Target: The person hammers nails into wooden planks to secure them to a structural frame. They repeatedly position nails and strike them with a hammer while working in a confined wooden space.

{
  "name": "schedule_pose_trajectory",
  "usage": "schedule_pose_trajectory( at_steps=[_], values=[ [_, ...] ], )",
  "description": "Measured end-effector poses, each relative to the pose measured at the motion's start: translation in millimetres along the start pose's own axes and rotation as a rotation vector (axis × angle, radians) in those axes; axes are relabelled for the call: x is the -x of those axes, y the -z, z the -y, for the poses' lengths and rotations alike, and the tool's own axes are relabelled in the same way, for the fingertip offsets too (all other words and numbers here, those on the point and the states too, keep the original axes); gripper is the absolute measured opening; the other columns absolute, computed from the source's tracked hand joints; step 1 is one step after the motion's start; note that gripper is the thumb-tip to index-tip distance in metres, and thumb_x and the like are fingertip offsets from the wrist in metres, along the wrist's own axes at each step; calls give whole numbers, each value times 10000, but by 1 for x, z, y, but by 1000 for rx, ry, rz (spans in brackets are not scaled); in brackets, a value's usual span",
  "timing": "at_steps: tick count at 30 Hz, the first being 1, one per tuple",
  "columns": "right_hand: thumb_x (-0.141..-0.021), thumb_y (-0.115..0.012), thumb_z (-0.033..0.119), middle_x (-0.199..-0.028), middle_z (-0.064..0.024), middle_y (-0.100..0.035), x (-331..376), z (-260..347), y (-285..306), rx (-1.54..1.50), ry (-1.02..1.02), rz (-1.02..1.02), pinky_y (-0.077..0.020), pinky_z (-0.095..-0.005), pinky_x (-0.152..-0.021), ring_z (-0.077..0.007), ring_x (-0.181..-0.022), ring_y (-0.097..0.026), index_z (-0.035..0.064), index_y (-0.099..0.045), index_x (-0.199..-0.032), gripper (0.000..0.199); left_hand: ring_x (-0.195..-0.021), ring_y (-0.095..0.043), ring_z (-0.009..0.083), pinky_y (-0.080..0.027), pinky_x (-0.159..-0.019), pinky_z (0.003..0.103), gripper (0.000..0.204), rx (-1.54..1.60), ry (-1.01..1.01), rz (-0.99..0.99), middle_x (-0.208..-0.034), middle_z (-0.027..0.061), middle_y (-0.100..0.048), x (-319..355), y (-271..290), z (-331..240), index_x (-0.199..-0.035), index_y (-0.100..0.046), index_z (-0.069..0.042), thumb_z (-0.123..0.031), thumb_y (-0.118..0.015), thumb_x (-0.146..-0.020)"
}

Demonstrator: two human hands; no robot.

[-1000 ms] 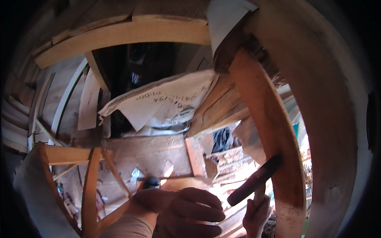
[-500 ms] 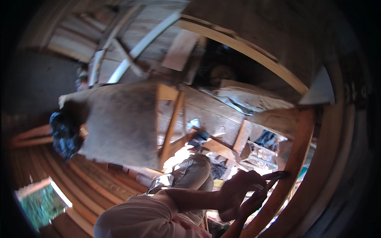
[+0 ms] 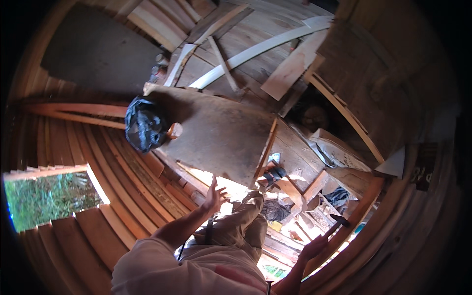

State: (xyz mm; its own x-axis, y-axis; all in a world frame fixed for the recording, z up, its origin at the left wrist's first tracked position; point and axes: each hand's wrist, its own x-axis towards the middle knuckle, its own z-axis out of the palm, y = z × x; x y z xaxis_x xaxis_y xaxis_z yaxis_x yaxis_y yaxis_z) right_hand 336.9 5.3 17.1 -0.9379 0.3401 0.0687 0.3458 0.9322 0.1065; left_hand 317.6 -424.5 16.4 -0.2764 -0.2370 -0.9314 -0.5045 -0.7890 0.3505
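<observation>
In the head view, the right hand (image 3: pixel 313 247) is at the lower right with its fingers wrapped round the handle of a hammer (image 3: pixel 332 229). The hammer's dark head is up against or just in front of a reddish beam (image 3: pixel 363 206); from this angle, in strong backlight, I cannot tell whether the two touch. The beam slants down beside the plank wall on the right. The left hand (image 3: pixel 213 198) is well apart from it, raised near the close edge of a table (image 3: pixel 216 135), its fingers spread wide and nothing seen in them.

As for progress, the beam is standing in its slanted position, and that is all that can be called done. No nail can be made out in it, so how much of it is fixed, and what is left, does not show. With the left hand away from the beam, no blow seems under way.

Round about, a black bag (image 3: pixel 144 125) is at the table's far left corner, a white strip (image 3: pixel 260 53) lies on the boards beyond, and a pale sack (image 3: pixel 339 151) is beside a dark opening. At the left, a window (image 3: pixel 51 199) shows greenery.
</observation>
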Motion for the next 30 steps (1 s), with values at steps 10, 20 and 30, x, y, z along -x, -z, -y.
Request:
schedule_pose_trajectory(
  at_steps=[10,20,30],
  values=[
    [-947,-437,237,-944,-108,-541,-12,-45,-27,470,339,-13,-473,-285,-654,-208,-791,-559,39,-494,-1118,268,-1235,-345,276,-267,-1031,386,710,619,-424,-140,-1370,144,-351,-68,-57,-18,-1348,-300,16,-519,-430,-900],
    [-965,-395,213,-829,-138,-555,-22,-31,3,-55,153,188,-460,-325,-608,-272,-705,-566,0,-529,-992,253,-1118,-452,231,-350,-971,338,712,627,-760,-208,-1257,113,-482,-95,46,-34,-1275,-390,92,-488,-506,-879],
    [-930,-462,156,-911,-151,-525,-7,-35,0,48,177,160,-443,-341,-654,-288,-795,-545,26,-516,-1059,191,-1093,-498,240,-387,-939,348,748,337,-535,-416,-1201,131,-535,-62,159,-69,-1216,-487,63,-515,-651,-770]
  ],
)
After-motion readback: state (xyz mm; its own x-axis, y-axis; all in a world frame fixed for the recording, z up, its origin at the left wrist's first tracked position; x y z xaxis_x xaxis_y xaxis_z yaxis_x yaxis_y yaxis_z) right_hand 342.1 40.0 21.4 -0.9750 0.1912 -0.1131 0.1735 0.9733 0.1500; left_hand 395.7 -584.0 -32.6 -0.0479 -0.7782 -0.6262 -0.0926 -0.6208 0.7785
